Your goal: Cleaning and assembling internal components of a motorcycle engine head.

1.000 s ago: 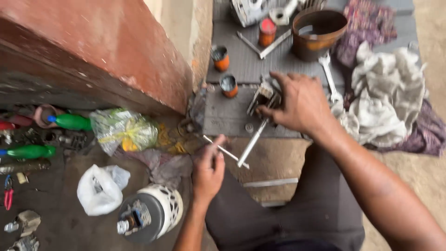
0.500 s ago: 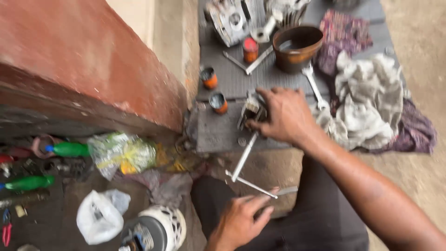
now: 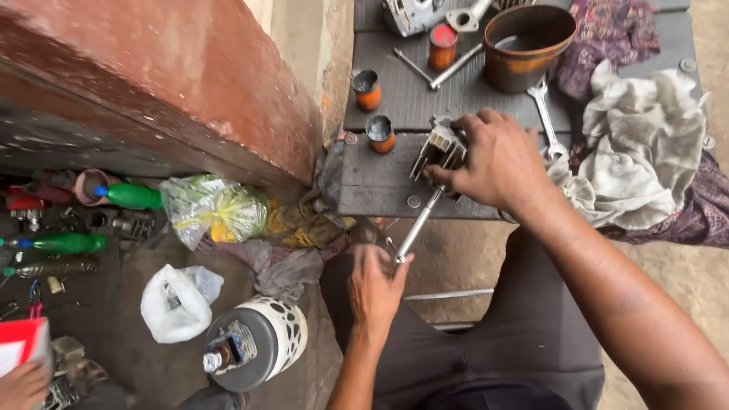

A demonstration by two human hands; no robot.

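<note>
The left hand (image 3: 373,287), which a moment ago held thin rods lower down, now closes on the long silver metal rod's (image 3: 416,225) end; the right hand (image 3: 497,161) grips the finned grey metal part (image 3: 439,148) on the dark surface (image 3: 380,178).

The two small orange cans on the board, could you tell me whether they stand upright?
Upright: both orange cans show open tops facing up.

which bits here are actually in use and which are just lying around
In use:
- finned metal part, under right hand
- long metal rod, its end at left hand

Lying about:
- spanner
- brown pot
- two small orange tins
- grey rag
- green bottles
</note>
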